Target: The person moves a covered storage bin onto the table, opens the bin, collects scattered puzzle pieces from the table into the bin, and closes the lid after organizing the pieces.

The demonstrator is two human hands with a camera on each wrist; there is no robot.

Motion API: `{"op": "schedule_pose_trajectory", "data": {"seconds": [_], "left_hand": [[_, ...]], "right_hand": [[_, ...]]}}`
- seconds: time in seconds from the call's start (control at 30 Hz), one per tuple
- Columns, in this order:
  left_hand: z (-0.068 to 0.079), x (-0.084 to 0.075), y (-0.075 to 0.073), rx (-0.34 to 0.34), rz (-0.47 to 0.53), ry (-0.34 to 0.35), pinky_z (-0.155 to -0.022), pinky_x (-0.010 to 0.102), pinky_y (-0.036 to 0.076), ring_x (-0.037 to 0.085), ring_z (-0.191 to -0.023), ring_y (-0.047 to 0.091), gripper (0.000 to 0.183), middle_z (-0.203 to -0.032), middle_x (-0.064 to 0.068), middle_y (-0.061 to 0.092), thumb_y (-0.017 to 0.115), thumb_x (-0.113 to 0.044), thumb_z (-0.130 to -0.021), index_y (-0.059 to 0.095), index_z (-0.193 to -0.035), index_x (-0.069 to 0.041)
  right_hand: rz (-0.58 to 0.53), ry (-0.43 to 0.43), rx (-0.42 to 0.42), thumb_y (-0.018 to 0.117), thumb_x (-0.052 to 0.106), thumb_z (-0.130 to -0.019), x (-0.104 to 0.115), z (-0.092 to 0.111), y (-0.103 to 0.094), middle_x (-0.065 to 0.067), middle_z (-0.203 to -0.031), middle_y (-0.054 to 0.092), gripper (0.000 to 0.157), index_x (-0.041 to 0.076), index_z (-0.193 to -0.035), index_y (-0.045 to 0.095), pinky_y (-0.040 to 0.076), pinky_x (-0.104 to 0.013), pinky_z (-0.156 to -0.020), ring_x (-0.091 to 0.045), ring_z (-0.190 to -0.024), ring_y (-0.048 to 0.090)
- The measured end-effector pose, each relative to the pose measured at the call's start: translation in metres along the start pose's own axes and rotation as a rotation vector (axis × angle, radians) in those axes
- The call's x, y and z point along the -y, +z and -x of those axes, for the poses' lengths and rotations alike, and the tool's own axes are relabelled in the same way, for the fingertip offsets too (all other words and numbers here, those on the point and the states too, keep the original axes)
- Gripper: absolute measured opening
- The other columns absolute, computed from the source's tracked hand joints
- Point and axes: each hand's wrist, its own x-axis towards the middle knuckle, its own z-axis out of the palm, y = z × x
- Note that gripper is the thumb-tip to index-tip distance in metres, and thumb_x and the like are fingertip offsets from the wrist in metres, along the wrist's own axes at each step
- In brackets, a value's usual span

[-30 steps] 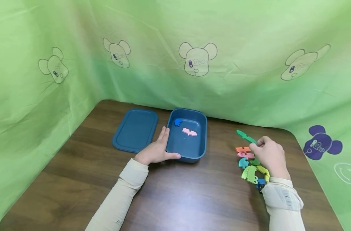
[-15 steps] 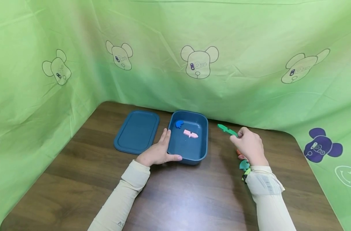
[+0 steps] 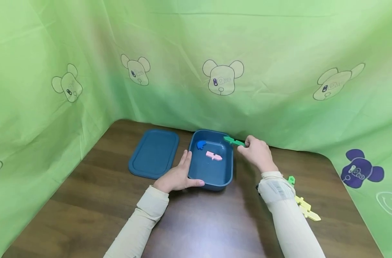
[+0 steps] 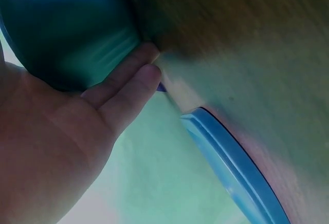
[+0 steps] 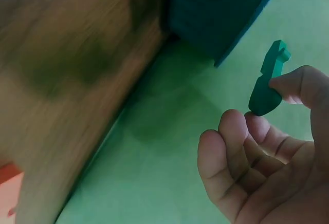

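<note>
From the head view: holding the green piece (image 3: 234, 142) in the right hand (image 3: 258, 154), with the tip over the far right corner of the blue box (image 3: 212, 173). Just carried left from near the yellow pieces (image 3: 308, 213), so closer now to the blue piece (image 3: 201, 144) and pink piece (image 3: 216, 156) inside.

From the left wrist view: touching the box with straight fingers of the left hand (image 4: 67, 121), gripping nothing, near the blue lid (image 4: 231, 167).

From the right wrist view: pinching the green piece, not yet let go.

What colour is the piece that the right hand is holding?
Green. The piece in the right hand shows best in the head view.
</note>
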Motion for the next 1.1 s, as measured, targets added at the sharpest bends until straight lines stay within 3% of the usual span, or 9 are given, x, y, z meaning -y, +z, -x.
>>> {"op": "schedule_pose_trajectory", "data": {"seconds": [0.17, 0.47, 0.83, 1.1], "left_hand": [[0.0, 0.0, 0.001, -0.011, 0.006, 0.0, -0.077, 0.034, 0.049, 0.028, -0.095, 0.062, 0.119, -0.157, 0.004, -0.014, 0.064, -0.069, -0.074, -0.009, -0.152, -0.016], [0.0, -0.003, 0.0, 0.01, -0.011, -0.016, -0.083, 0.035, 0.048, 0.029, -0.107, 0.057, 0.12, -0.156, 0.001, -0.015, 0.061, -0.073, -0.072, -0.01, -0.152, -0.018], [0.0, 0.0, -0.002, 0.006, -0.018, -0.017, -0.086, 0.038, 0.046, 0.03, -0.109, 0.056, 0.119, -0.156, 0.004, -0.014, 0.064, -0.068, -0.074, -0.009, -0.152, -0.016], [-0.001, 0.0, -0.002, 0.007, -0.021, -0.021, -0.084, 0.036, 0.047, 0.028, -0.105, 0.058, 0.119, -0.156, 0.003, -0.016, 0.063, -0.07, -0.074, -0.01, -0.152, -0.015]], "right_hand": [[-0.004, -0.042, 0.024, 0.055, 0.026, -0.08, 0.011, -0.016, 0.01, -0.007, -0.071, 0.046, 0.018, 0.011, -0.081, 0.046, 0.032, -0.035, -0.057, -0.026, -0.068, 0.045], [0.016, -0.072, 0.068, 0.058, 0.027, -0.083, 0.021, -0.033, 0.026, -0.008, -0.071, 0.045, 0.021, 0.01, -0.082, 0.046, 0.031, -0.035, -0.058, -0.026, -0.068, 0.045], [0.028, -0.042, 0.081, 0.058, 0.027, -0.086, 0.019, -0.04, 0.041, -0.012, -0.082, 0.054, 0.021, 0.008, -0.095, 0.053, 0.037, -0.039, -0.06, -0.03, -0.073, 0.05], [0.034, -0.016, 0.027, 0.058, 0.026, -0.088, 0.017, -0.041, 0.046, -0.013, -0.081, 0.056, 0.022, 0.007, -0.099, 0.054, 0.04, -0.041, -0.059, -0.031, -0.072, 0.051]]}}
